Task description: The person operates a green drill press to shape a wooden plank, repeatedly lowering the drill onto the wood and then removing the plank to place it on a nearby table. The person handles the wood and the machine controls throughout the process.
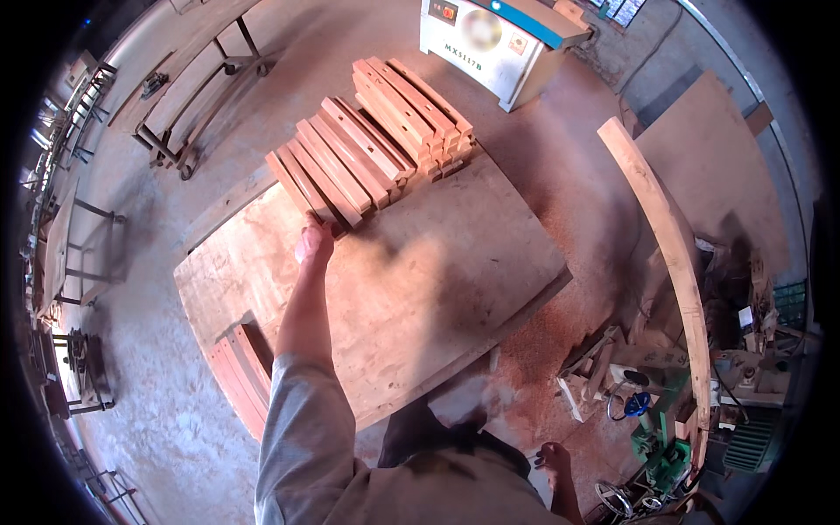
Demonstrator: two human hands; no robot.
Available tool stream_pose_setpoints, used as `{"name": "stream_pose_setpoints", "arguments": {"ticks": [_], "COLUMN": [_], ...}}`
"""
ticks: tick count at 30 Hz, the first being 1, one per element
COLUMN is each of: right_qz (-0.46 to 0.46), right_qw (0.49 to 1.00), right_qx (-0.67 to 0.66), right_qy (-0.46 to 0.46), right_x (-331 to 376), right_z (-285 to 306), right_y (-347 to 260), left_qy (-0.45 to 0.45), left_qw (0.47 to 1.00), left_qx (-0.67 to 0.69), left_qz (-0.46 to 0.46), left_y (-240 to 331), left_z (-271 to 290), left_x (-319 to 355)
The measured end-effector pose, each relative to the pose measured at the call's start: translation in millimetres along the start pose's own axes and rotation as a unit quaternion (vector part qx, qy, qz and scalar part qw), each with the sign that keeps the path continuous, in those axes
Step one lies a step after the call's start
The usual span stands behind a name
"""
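On the worktable (pixel 420 297) lies a row of reddish wooden slats (pixel 337 171) side by side, their long edges running away from me. My left arm reaches forward over the table, and my left hand (pixel 315 241) is closed round the near end of the leftmost slat (pixel 302 185). Its fingertips are partly hidden at the wood. My right hand (pixel 553 462) hangs low beside my body, off the table, with nothing in it and its fingers loosely apart.
A taller stack of slats (pixel 416 105) stands at the table's far end; more slats (pixel 241 372) lie at its left corner. Beyond is a white machine (pixel 477 44). At right are a long curved board (pixel 661 223) and a green machine (pixel 656 446). Wheeled racks (pixel 188 105) stand left.
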State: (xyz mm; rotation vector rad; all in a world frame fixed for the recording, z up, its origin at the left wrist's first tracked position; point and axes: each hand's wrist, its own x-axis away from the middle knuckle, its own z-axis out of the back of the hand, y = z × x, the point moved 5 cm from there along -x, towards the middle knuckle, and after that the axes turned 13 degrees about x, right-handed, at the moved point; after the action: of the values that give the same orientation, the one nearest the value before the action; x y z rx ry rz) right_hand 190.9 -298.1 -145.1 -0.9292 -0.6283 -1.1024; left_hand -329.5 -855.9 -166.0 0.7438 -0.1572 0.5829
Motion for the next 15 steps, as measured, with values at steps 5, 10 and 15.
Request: {"name": "stream_pose_setpoints", "arguments": {"ticks": [5, 10, 15], "right_qz": [0.005, 0.019, 0.226], "right_qw": [1.000, 0.999, 0.969], "right_qx": [-0.003, -0.022, 0.077], "right_qy": [0.017, 0.016, 0.055], "right_x": [1.7, 7.8, 9.1], "right_z": [5.0, 2.7, -19.2], "right_y": [3.7, 7.2, -76.8], "left_qy": [0.051, -0.086, -0.228], "left_qw": [0.999, 0.907, 0.662], "left_qx": [0.014, 0.406, 0.706], "left_qz": [-0.013, 0.070, 0.100], "left_y": [-32.2, -45.0, -43.2], "left_z": [-9.3, -2.7, -38.2], "left_x": [-23.4, 6.4, 144.9]}}
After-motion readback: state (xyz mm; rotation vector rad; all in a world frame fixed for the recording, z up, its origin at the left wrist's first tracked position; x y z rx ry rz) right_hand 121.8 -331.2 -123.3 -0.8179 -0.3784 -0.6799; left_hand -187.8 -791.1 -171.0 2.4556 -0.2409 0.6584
